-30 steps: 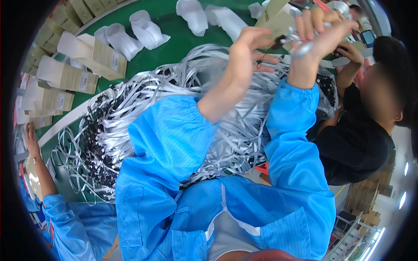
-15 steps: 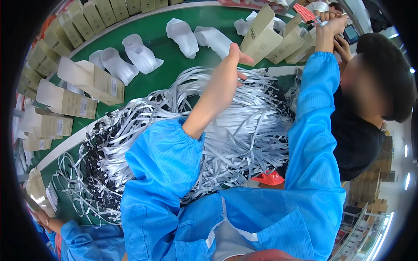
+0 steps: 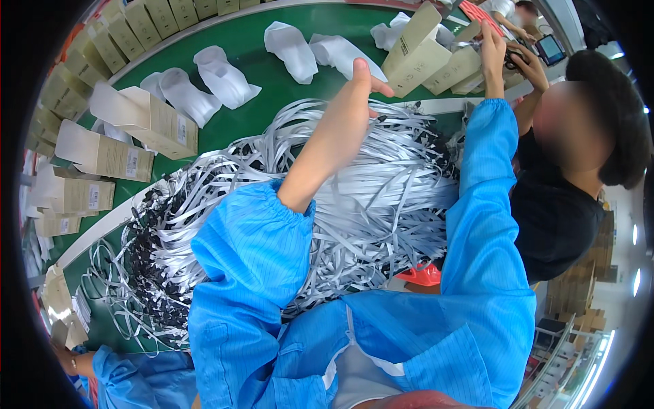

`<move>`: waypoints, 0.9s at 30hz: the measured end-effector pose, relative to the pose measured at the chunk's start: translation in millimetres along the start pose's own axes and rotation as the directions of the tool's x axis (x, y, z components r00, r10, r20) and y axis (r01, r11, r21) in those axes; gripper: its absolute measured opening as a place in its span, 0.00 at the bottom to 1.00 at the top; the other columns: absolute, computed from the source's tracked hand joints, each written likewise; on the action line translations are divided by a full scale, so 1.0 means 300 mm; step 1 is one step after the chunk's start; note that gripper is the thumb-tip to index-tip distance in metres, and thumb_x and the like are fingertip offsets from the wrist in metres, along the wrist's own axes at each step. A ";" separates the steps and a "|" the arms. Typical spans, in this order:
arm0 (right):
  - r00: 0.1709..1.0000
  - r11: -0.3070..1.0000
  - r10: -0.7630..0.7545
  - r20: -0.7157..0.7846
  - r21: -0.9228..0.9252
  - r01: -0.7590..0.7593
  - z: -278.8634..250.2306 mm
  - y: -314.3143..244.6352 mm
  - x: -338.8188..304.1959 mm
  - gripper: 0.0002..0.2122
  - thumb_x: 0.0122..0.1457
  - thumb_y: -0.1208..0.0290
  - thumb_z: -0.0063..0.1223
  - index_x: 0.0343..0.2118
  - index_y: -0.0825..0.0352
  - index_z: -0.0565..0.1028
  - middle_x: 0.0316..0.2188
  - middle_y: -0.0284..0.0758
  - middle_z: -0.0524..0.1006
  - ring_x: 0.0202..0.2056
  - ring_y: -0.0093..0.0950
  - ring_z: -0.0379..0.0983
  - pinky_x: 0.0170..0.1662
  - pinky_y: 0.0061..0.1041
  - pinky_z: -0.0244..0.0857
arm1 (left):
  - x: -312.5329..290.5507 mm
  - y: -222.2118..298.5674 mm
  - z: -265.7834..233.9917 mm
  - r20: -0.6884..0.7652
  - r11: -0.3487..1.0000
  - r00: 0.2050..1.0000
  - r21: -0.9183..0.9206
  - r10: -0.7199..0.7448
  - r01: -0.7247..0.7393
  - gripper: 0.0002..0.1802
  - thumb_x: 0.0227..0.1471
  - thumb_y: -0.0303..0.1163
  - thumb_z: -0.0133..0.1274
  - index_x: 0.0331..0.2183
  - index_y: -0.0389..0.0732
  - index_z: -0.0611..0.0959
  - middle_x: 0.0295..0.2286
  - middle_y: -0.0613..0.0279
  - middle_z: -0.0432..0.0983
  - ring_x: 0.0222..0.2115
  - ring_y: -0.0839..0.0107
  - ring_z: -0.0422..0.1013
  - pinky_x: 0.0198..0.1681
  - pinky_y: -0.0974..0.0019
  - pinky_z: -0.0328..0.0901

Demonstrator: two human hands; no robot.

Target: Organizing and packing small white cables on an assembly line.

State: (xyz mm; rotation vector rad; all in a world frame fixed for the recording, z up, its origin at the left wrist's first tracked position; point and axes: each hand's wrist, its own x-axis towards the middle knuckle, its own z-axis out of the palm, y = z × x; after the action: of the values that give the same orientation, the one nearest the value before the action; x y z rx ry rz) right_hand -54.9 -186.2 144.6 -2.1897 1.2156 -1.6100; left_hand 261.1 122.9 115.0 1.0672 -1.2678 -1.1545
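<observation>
My left hand is held over the pile of flat grey-white cables with black ends. Its thumb and fingers are apart, and nothing shows in it. Just beyond lies a white foam sleeve. Reaching to the far right, my right hand is beside the open beige cartons. Its fingers are bent together by the edge of the farthest carton; what they grip is too small to make out. Close by, a co-worker's hand holds a small black object.
Open cartons stand along the left, and closed boxes line the far edge of the green belt. More white foam sleeves lie on it. A co-worker in black sits close on the right; another person's blue sleeve shows lower left.
My right hand has moved left, toward the cartons. The co-worker's hand with the black object now shows more fully. My left hand has shifted only slightly.
</observation>
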 end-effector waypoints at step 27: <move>0.492 0.956 0.183 0.851 -0.271 0.114 0.506 -0.420 -0.424 0.08 0.57 0.73 0.55 0.40 0.66 0.78 0.32 0.34 0.80 0.35 0.27 0.76 0.40 0.26 0.69 | 0.084 -0.233 -0.172 -0.049 0.448 0.987 0.894 0.154 -0.025 0.17 0.51 0.38 0.59 0.41 0.39 0.82 0.40 0.51 0.77 0.44 0.49 0.72 0.44 0.48 0.66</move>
State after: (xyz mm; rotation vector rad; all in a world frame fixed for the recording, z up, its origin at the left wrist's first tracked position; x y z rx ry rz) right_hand 128.0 -64.8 61.6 -2.5439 1.1298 -0.0794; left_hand 308.9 86.8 47.2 1.7723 -1.8675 -0.2075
